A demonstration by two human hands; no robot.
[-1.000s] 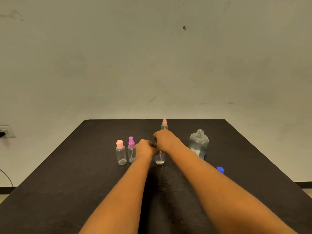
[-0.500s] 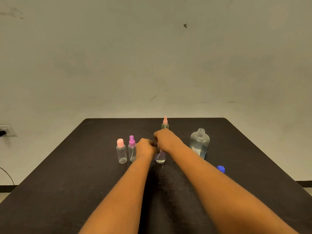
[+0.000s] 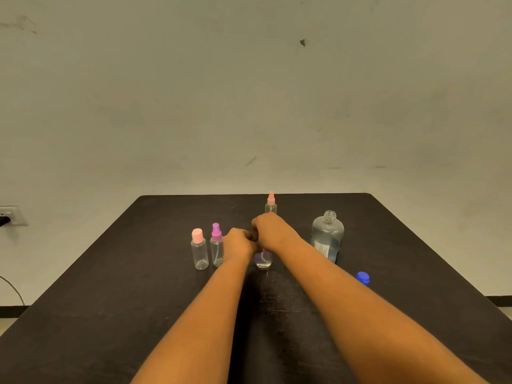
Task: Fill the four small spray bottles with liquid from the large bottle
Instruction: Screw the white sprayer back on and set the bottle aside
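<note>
Spray bottles stand on the dark tabletop point(image 3: 110, 300) in front of me, spread across its middle. Farthest left is a clear one with a pale pink cap point(image 3: 199, 249), upright and looking empty. Just beside it on the right stands a clear one with a magenta spray top point(image 3: 216, 245), also upright; my left wrist covers part of its right side.

My left hand point(image 3: 239, 243) is curled into a loose fist near the middle of the tabletop, knuckles facing away from me, closed around the upper part of a small clear bottle point(image 3: 263, 260). Only the bottom of that bottle shows below my hands, resting on the tabletop with a little liquid in it. My right hand point(image 3: 273, 231) sits slightly higher and touches the left one, fingers bent down over the top of the same bottle. Its cap or neck is hidden, so I cannot tell what my fingertips grip there.

Behind my right hand, farther away, a fourth bottle with a pink spray top point(image 3: 270, 203) stands upright.

To the right stands the large bottle point(image 3: 327, 236), uncapped, clear with a label, partly filled. Nearer me and farther right, a blue cap point(image 3: 363, 277) lies on the tabletop, apart from that bottle.
</note>
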